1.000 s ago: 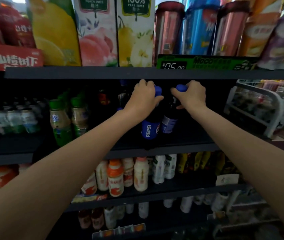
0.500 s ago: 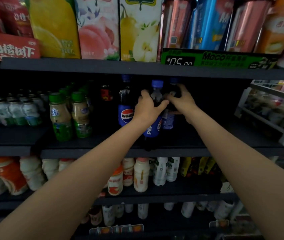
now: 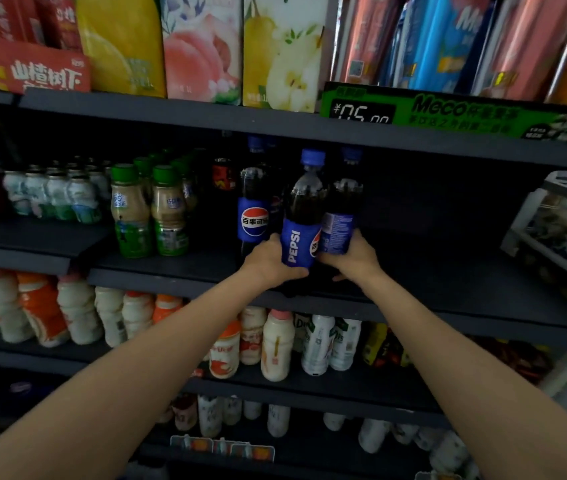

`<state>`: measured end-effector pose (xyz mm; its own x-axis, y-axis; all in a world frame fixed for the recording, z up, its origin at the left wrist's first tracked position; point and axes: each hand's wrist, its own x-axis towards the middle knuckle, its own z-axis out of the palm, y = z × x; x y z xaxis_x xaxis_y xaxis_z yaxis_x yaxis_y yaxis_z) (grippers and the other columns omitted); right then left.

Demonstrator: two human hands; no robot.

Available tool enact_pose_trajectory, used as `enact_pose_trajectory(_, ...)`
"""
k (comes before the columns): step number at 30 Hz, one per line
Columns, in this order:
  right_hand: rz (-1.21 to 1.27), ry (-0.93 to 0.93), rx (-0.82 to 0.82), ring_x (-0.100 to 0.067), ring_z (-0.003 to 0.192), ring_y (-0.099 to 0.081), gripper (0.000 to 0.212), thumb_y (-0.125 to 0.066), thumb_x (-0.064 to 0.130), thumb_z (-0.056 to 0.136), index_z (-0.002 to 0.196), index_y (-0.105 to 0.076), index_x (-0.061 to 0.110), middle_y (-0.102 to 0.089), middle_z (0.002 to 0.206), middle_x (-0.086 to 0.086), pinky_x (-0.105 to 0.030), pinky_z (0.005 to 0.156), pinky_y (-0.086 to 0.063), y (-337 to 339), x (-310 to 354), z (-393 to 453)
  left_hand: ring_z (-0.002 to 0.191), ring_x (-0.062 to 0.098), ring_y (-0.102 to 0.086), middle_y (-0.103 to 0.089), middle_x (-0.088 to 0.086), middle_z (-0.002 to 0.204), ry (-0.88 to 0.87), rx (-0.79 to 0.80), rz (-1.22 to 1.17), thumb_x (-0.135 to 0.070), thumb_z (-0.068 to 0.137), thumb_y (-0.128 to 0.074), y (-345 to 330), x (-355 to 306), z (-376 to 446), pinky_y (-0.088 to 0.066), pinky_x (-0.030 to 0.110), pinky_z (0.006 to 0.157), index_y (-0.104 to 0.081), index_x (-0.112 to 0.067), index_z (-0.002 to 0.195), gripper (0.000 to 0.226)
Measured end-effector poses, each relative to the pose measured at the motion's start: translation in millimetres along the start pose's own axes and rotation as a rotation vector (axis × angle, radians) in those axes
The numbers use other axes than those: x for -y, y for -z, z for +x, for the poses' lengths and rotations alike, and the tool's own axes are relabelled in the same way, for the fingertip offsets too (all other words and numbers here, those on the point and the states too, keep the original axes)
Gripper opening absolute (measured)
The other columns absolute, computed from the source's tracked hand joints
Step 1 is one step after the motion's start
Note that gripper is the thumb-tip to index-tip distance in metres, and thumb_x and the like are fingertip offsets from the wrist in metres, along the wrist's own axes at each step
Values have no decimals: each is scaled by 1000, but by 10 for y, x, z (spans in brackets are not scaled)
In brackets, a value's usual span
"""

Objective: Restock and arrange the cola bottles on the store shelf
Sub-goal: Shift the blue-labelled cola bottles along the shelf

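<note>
Head view: both hands have slid from caps to labels, left hand (image 3: pixel 267 261) gripping Pepsi bottle (image 3: pixel 302 216), right hand (image 3: pixel 351 259) its neighbour (image 3: pixel 341 216).

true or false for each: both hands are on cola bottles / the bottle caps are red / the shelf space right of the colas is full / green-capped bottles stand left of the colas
1. Both hands are on cola bottles. True: the left hand grips the Pepsi bottle, the right hand the bottle beside it.
2. The caps are red. False: blue.
3. The shelf right of the colas is full. False: bare there.
4. Green-capped bottles stand left of the colas. True.
</note>
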<state>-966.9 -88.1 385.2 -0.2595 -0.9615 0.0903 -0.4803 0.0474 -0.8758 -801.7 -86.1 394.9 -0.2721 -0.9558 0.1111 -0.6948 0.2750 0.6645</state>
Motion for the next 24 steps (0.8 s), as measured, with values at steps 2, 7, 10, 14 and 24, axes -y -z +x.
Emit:
enact_pose_trajectory(2,-10,9,-2,-29,116,-54,69,-80,22,70,129,-47,10,-48,134,-13,-34,66,-56,-18,-19,148,116,28,-54,-54,13,128,13,-65,15,-32,76,-74,-56,11,-11,-46,39,96,-41,-5,125,65)
enact_pose_trajectory(7,40,24,-10,-30,110,-56,54,-77,17,74,123,-54,11,-47,135,-11,-26,60,-53,-148,-115,431,115,31,-53,-54,15,125,72,-178,15,-33,82,-67,-136,-57,-10,-43,34,87,-43,-2,119,54)
enact_pose_trajectory(10,57,33,18,-30,112,-56,52,-75,14,76,123,-54,11,-48,134,-10,-28,65,-53,-173,-134,520,114,30,-53,-54,15,124,82,-211,29,-32,82,-67,-167,-54,-4,-43,35,88,-44,-3,118,51)
enact_pose_trajectory(14,49,54,9,-32,113,-55,54,-75,14,76,125,-53,8,-49,132,-14,-32,70,-55,-200,-88,558,114,31,-54,-55,16,124,95,-212,37,-31,83,-66,-183,-66,35,-44,37,90,-44,-2,118,51)
enact_pose_trajectory(24,263,26,115,-22,119,-50,57,-55,11,91,142,-29,17,-44,140,-8,-35,90,-50,-58,-16,262,112,34,-56,-56,18,124,136,-222,40,-29,87,-61,-272,-154,198,-46,39,89,-41,-1,119,47)
